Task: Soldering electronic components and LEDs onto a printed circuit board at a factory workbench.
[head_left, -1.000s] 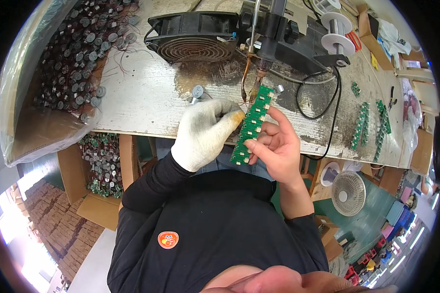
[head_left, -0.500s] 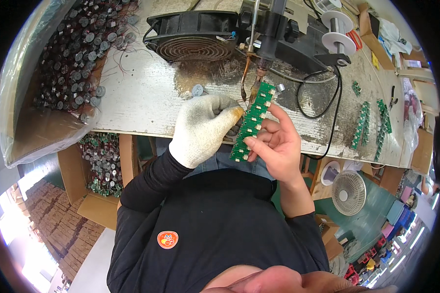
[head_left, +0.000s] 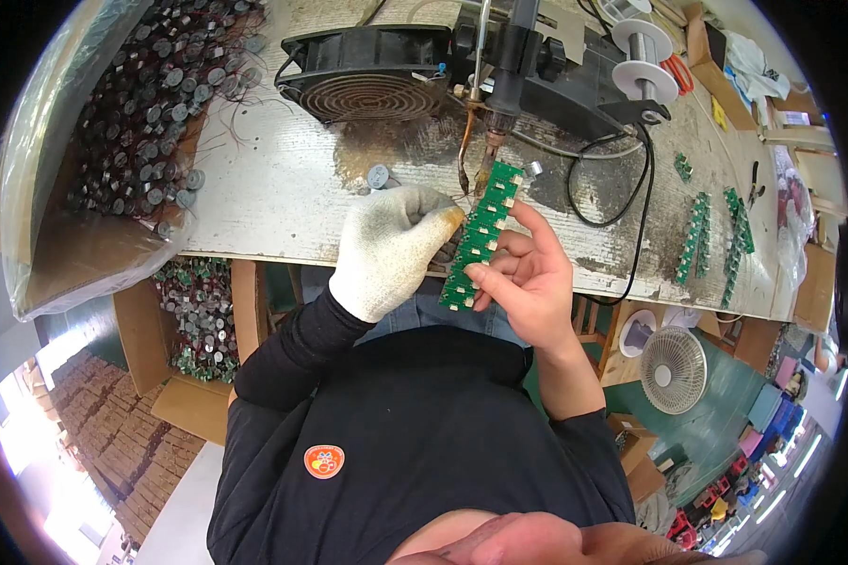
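Note:
My right hand [head_left: 535,273], bare, grips the lower half of a long green circuit board [head_left: 486,231] between thumb and fingers. The board stands tilted, its upper end just under a soldering iron [head_left: 490,155] on a stand. Beside the board's left edge, my left hand [head_left: 391,240] in a white glove is closed in a pinch. Whatever sits between those fingertips is too small to make out. A thin solder feed tube [head_left: 465,151] points down near the iron's tip. Two small round metal parts lie close by, one silvery disc [head_left: 378,176] at left and another [head_left: 533,169] at right.
A plastic-lined box of small wired motors [head_left: 179,113] fills the far left. A black fan [head_left: 372,80] stands behind my hands, solder spools [head_left: 643,61] at back right. More green boards [head_left: 695,237] and pliers [head_left: 754,179] lie right. A black cable [head_left: 645,198] loops across the bench.
Both hands and the board have shifted very slightly to the left in the picture, along with the whole bench view. The grips look the same.

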The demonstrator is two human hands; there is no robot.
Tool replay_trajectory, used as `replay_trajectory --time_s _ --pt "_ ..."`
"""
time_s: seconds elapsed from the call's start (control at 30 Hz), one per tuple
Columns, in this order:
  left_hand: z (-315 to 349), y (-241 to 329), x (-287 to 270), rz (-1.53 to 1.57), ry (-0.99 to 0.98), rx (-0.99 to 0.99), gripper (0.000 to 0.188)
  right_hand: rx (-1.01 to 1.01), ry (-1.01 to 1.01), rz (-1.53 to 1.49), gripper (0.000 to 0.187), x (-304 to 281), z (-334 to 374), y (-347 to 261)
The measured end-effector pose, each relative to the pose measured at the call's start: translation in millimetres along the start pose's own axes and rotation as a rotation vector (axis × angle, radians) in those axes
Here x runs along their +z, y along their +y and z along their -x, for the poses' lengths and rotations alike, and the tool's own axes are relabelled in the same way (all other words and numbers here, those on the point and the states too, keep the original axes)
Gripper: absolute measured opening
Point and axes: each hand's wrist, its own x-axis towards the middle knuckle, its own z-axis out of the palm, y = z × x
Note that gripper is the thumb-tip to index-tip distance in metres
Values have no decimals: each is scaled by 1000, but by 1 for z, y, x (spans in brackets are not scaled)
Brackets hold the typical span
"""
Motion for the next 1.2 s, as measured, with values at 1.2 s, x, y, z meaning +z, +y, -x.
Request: replay_trajectory --time_s 1.2 --pt "-83 28 -179 -1364 568 494 11 -91 83 33 63 -2 -12 3"
